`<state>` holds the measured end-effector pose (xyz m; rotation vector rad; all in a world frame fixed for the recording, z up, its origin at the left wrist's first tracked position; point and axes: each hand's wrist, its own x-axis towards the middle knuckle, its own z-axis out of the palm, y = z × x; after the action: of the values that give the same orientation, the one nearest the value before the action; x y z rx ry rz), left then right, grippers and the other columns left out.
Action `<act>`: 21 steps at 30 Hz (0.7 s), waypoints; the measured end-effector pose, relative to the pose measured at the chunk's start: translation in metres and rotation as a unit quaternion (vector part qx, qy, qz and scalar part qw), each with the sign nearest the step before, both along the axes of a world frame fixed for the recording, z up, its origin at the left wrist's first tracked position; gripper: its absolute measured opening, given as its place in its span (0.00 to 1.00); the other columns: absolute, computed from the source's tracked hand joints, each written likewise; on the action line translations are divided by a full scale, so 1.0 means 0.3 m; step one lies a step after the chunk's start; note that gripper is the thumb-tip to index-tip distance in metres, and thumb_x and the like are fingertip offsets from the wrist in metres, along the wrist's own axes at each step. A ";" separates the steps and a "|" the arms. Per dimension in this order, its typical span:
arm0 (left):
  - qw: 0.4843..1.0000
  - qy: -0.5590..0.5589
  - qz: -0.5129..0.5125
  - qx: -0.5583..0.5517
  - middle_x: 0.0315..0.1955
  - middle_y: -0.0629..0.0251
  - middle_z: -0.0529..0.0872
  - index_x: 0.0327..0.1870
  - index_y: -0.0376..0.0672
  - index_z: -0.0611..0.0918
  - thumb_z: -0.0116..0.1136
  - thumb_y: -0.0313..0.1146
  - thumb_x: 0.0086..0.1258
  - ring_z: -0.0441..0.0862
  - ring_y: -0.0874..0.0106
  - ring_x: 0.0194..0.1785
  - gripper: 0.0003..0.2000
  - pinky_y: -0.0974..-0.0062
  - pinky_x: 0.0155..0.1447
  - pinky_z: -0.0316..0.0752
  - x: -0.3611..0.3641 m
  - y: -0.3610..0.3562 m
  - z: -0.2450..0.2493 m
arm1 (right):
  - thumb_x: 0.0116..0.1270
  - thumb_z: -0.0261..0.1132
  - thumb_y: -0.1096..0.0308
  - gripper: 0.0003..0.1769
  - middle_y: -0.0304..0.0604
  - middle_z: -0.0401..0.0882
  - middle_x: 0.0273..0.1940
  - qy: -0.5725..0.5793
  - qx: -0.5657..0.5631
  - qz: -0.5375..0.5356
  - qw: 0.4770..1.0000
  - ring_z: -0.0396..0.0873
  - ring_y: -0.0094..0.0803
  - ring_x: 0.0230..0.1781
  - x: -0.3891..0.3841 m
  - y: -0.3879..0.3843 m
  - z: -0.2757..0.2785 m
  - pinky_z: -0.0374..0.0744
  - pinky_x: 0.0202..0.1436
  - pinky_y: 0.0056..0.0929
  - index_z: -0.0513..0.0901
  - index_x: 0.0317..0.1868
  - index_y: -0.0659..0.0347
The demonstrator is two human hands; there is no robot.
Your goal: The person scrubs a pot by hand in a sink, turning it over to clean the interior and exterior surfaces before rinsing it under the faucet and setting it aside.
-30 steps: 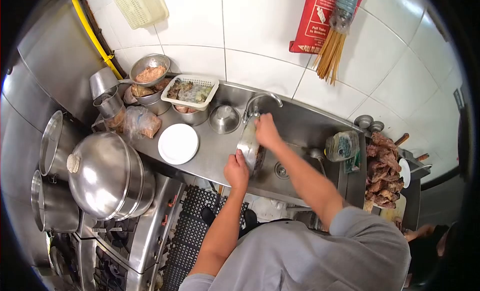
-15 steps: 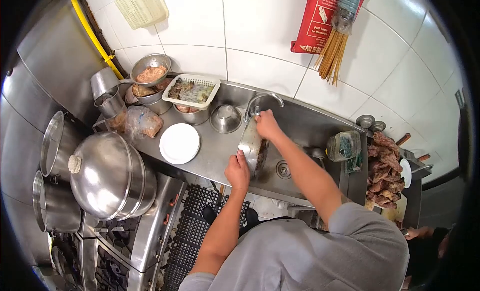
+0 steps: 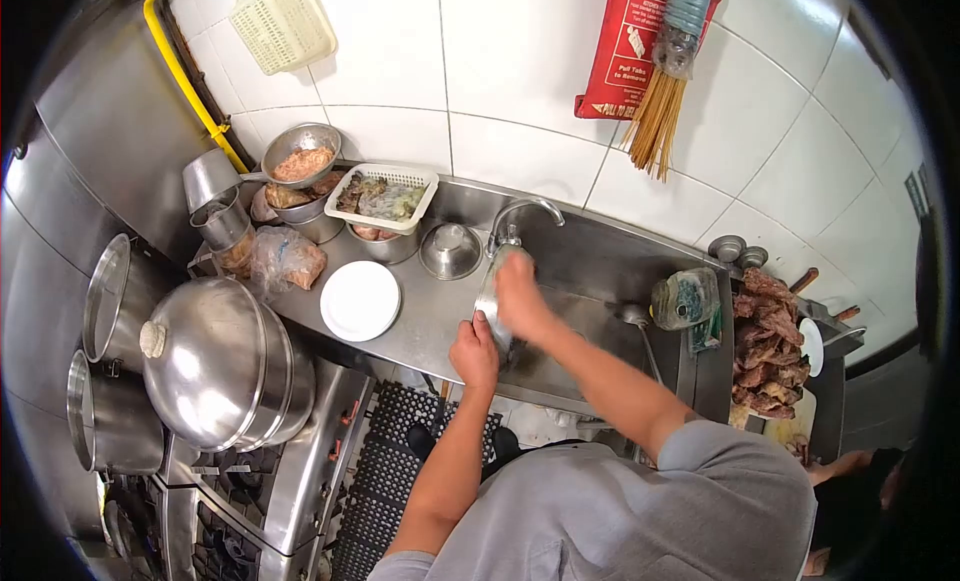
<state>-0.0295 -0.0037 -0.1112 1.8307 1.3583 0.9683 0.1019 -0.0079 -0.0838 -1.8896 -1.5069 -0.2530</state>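
A metal pan or bowl [image 3: 487,296] stands tilted on its side at the left edge of the sink [image 3: 620,243]. Round its near rim my left hand [image 3: 474,353] is closed, thumb on the metal. My right hand [image 3: 520,293] is over the upper part of the same vessel, just below the faucet [image 3: 530,203]. It is smeared by motion, so its fingers and anything in them cannot be made out. A white plate [image 3: 360,301] and an upturned metal bowl [image 3: 450,251] are on the counter to the left.
Meat-filled bowls and a white basket [image 3: 400,221] line the back left. A large domed pot [image 3: 205,361] stands on the stove at left. Right of the sink are a plastic container [image 3: 686,299] and piled cooked meat [image 3: 770,346]. Another person's arm [image 3: 840,468] shows at lower right.
My right hand has moved down from the faucet area along the metal vessel and is now blurred. My left hand keeps its hold. The view has shifted slightly.
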 end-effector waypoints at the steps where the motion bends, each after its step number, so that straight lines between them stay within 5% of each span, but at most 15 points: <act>1: 1.000 0.002 -0.001 0.001 0.22 0.41 0.79 0.28 0.36 0.76 0.47 0.48 0.79 0.76 0.38 0.29 0.23 0.48 0.34 0.68 0.000 -0.001 -0.001 | 0.63 0.55 0.78 0.07 0.64 0.70 0.45 0.002 0.001 -0.001 1.000 0.69 0.61 0.51 0.000 0.000 0.012 0.68 0.58 0.54 0.76 0.41 0.69; 3: 0.999 -0.029 -0.017 0.005 0.23 0.41 0.79 0.28 0.36 0.76 0.46 0.47 0.79 0.76 0.38 0.30 0.23 0.48 0.34 0.67 -0.012 -0.006 -0.005 | 0.62 0.56 0.78 0.07 0.66 0.71 0.44 0.005 0.016 0.021 1.000 0.70 0.62 0.49 0.009 0.007 0.030 0.69 0.56 0.53 0.76 0.41 0.70; 7: 0.999 -0.041 -0.009 0.024 0.22 0.41 0.79 0.29 0.37 0.76 0.45 0.47 0.80 0.75 0.38 0.29 0.22 0.47 0.33 0.67 -0.013 -0.017 -0.021 | 0.62 0.57 0.77 0.09 0.67 0.72 0.42 0.240 -0.106 -0.075 0.962 0.72 0.64 0.45 0.208 0.178 0.029 0.71 0.52 0.54 0.77 0.42 0.70; 10: 0.999 -0.022 0.001 0.045 0.20 0.44 0.78 0.29 0.39 0.75 0.44 0.48 0.80 0.76 0.40 0.26 0.22 0.47 0.32 0.68 0.005 0.003 -0.019 | 0.61 0.58 0.75 0.09 0.64 0.71 0.46 0.096 -0.057 -0.053 0.992 0.69 0.64 0.53 0.022 0.059 0.050 0.67 0.58 0.56 0.76 0.41 0.72; 13: 0.998 -0.037 -0.031 0.031 0.20 0.44 0.79 0.29 0.39 0.75 0.43 0.48 0.80 0.76 0.40 0.27 0.22 0.47 0.32 0.68 -0.009 -0.017 -0.018 | 0.62 0.58 0.74 0.09 0.62 0.71 0.46 -0.001 0.055 0.031 0.998 0.70 0.61 0.51 -0.041 -0.019 0.041 0.68 0.57 0.53 0.76 0.41 0.72; 17: 0.999 -0.030 -0.032 0.025 0.22 0.42 0.79 0.31 0.38 0.77 0.42 0.48 0.81 0.77 0.39 0.29 0.23 0.48 0.34 0.68 -0.006 -0.026 -0.009 | 0.62 0.58 0.73 0.09 0.61 0.72 0.44 0.120 -0.107 -0.076 0.984 0.70 0.59 0.49 0.102 0.084 0.029 0.69 0.56 0.52 0.77 0.40 0.71; 21: 0.999 -0.034 -0.041 0.006 0.24 0.41 0.79 0.34 0.36 0.78 0.40 0.47 0.82 0.76 0.38 0.31 0.23 0.49 0.35 0.68 -0.007 -0.015 -0.010 | 0.61 0.61 0.70 0.12 0.60 0.72 0.45 -0.052 -0.023 0.019 0.998 0.71 0.55 0.50 -0.071 -0.011 0.077 0.69 0.58 0.52 0.78 0.40 0.71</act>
<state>-0.0317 -0.0082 -0.1143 1.8310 1.2303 0.9876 0.0805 -0.0112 -0.0606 -1.9068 -1.6288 -0.3054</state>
